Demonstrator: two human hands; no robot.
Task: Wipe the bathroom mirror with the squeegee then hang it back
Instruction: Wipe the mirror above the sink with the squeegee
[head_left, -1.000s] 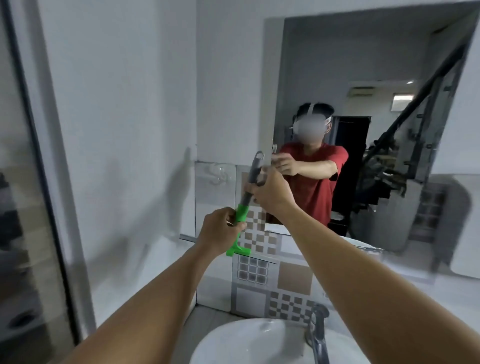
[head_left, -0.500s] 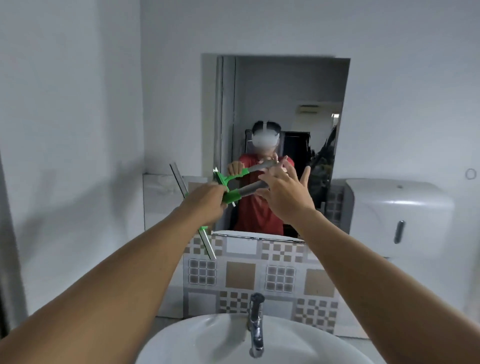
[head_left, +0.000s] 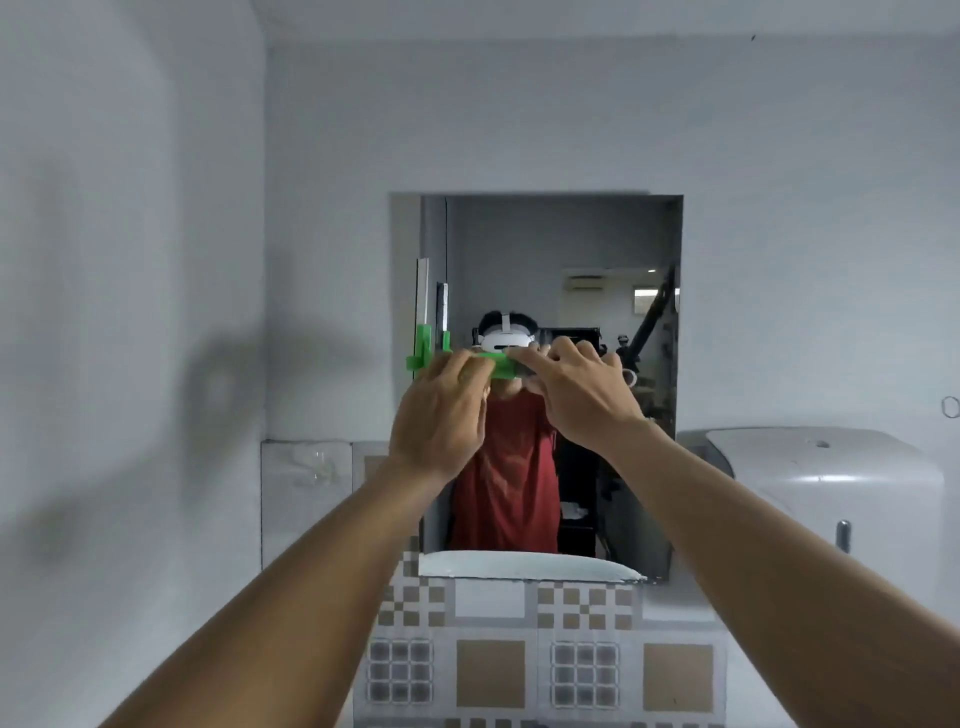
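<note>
The squeegee (head_left: 423, 343) has a green head and a long pale blade that stands upright against the left edge of the mirror (head_left: 545, 249). Its handle runs horizontally to the right, mostly hidden by my hands. My left hand (head_left: 441, 410) is shut on the green part of the handle. My right hand (head_left: 576, 389) holds the handle's far end with its fingertips. The mirror reflects a person in a red shirt and the squeegee's blade.
A white paper dispenser (head_left: 831, 493) is mounted on the wall to the right of the mirror. Patterned tiles (head_left: 519, 670) run below the mirror. A clear hook (head_left: 317, 467) sits on the tile at the left. A small ring hook (head_left: 949, 407) is at the far right.
The view has tilted up, so the sink and tap have left the frame. The squeegee has swung from slanted to blade-upright at the mirror's left edge, and both hands have risen.
</note>
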